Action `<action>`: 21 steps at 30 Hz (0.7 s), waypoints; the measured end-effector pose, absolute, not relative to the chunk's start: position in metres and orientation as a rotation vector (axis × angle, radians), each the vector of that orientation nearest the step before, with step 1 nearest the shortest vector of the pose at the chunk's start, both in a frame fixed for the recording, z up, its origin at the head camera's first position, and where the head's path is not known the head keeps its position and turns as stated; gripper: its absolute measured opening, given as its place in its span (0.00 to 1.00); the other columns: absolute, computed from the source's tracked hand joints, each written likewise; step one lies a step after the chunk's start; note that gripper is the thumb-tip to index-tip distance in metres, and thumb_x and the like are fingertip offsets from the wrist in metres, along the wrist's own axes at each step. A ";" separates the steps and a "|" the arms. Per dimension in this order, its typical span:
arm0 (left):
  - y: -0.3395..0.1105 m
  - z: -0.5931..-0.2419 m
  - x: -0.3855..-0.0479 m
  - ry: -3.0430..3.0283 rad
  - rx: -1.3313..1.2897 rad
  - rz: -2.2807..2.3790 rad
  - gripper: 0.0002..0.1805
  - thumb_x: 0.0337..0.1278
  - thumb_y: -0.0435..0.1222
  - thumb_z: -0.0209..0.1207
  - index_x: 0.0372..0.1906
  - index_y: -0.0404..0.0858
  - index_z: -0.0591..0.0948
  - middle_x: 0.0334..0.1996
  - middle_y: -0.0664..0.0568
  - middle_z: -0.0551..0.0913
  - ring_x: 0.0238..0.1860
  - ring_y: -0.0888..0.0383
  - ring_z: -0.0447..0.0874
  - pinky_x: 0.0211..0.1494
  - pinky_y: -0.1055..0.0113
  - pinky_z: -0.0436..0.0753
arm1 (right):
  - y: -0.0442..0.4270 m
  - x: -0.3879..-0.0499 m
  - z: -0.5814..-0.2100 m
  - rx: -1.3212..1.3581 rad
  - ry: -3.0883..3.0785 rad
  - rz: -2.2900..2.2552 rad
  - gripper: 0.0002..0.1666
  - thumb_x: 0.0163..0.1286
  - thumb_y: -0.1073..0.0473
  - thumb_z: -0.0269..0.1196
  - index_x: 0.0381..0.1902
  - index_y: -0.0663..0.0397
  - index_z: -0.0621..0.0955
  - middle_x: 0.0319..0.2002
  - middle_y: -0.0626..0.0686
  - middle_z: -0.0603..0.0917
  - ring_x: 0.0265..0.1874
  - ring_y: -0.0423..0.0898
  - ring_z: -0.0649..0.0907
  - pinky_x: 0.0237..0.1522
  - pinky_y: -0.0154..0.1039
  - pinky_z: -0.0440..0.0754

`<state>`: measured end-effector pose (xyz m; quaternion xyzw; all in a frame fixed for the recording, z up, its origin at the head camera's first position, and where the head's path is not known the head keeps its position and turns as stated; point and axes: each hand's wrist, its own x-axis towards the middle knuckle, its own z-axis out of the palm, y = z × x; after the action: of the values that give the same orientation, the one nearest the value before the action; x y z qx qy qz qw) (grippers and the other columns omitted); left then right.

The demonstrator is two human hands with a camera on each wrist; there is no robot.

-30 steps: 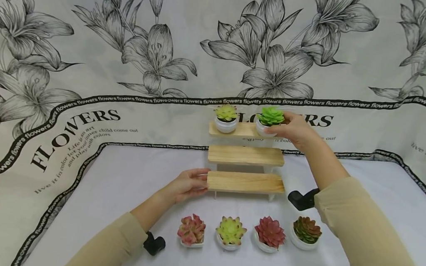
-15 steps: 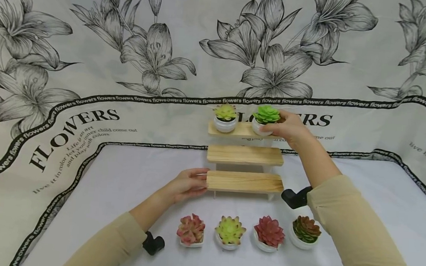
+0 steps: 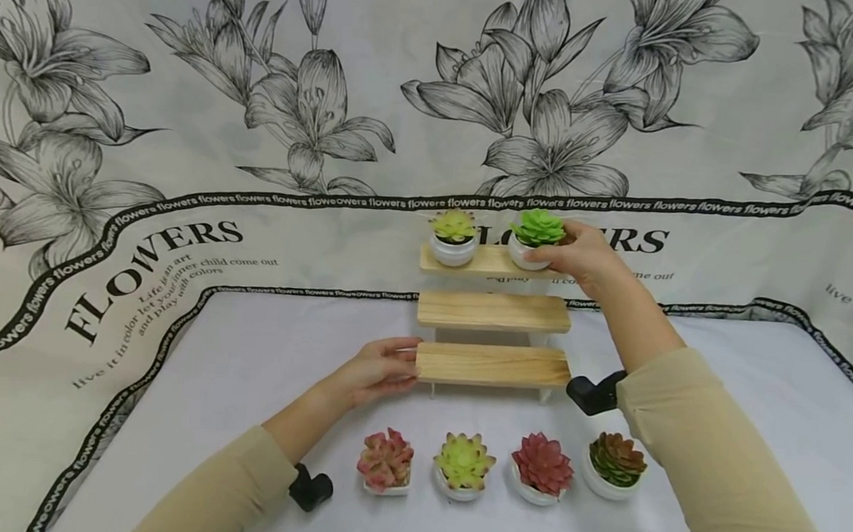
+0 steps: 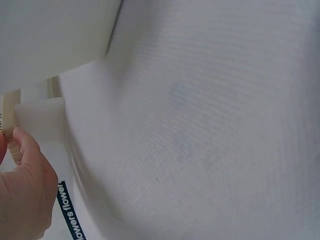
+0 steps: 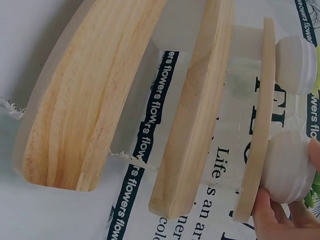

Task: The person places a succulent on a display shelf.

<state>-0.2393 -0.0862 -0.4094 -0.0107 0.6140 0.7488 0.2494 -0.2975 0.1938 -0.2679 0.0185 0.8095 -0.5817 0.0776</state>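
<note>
A three-tier wooden shelf stand (image 3: 494,311) stands on the white cloth. My right hand (image 3: 585,258) holds the white pot of a bright green succulent (image 3: 538,227) at the right part of the top board. In the right wrist view, that white pot (image 5: 287,170) sits against the top board (image 5: 257,135), fingers around it. Left of it on the same board is a yellow-green succulent (image 3: 453,236) in a white pot. My left hand (image 3: 376,369) grips the left end of the lowest board (image 3: 494,366); in the left wrist view its fingers (image 4: 31,150) pinch the wood.
In front of the stand, a row of potted succulents lies along the cloth: pink (image 3: 385,459), yellow-green (image 3: 464,463), red (image 3: 542,465) and brown-green (image 3: 616,462). Black wrist devices (image 3: 311,488) show at both cuffs. A flower-printed fabric (image 3: 332,125) hangs behind.
My right hand has shifted the green succulent slightly left along the top board, towards the other pot. My left hand stays at the lowest board.
</note>
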 end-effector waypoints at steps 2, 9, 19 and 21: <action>-0.086 -0.410 -0.240 1.669 -0.032 2.041 0.30 0.55 0.18 0.50 0.65 0.28 0.63 0.59 0.33 0.69 0.38 0.59 0.79 0.44 0.67 0.80 | 0.195 -0.298 -0.268 0.046 2.419 -1.747 0.46 0.59 0.65 0.65 0.71 0.60 0.55 0.65 0.64 0.62 0.60 0.55 0.66 0.61 0.48 0.67; -0.086 -0.411 -0.241 1.672 -0.043 2.041 0.31 0.54 0.18 0.51 0.65 0.28 0.64 0.58 0.33 0.70 0.38 0.59 0.79 0.43 0.67 0.81 | 0.201 -0.297 -0.266 0.015 2.409 -1.745 0.50 0.60 0.66 0.64 0.72 0.62 0.49 0.68 0.66 0.57 0.63 0.57 0.64 0.62 0.49 0.67; -0.086 -0.409 -0.240 1.670 -0.038 2.040 0.30 0.54 0.18 0.51 0.65 0.28 0.63 0.59 0.33 0.69 0.37 0.59 0.79 0.41 0.68 0.81 | 0.226 -0.285 -0.258 -0.089 2.302 -1.829 0.46 0.63 0.66 0.61 0.72 0.63 0.50 0.70 0.64 0.53 0.67 0.55 0.59 0.65 0.43 0.62; -0.086 -0.410 -0.240 1.668 -0.039 2.041 0.30 0.54 0.18 0.51 0.65 0.28 0.63 0.59 0.33 0.69 0.37 0.59 0.79 0.41 0.69 0.81 | 0.230 -0.284 -0.256 -0.104 2.296 -1.843 0.45 0.63 0.66 0.61 0.72 0.63 0.51 0.70 0.64 0.54 0.67 0.55 0.59 0.65 0.42 0.61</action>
<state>-0.2403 -0.0859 -0.4096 -0.0142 0.6127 0.7496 0.2499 -0.2840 0.2303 -0.2560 -0.0351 0.7756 -0.6226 0.0979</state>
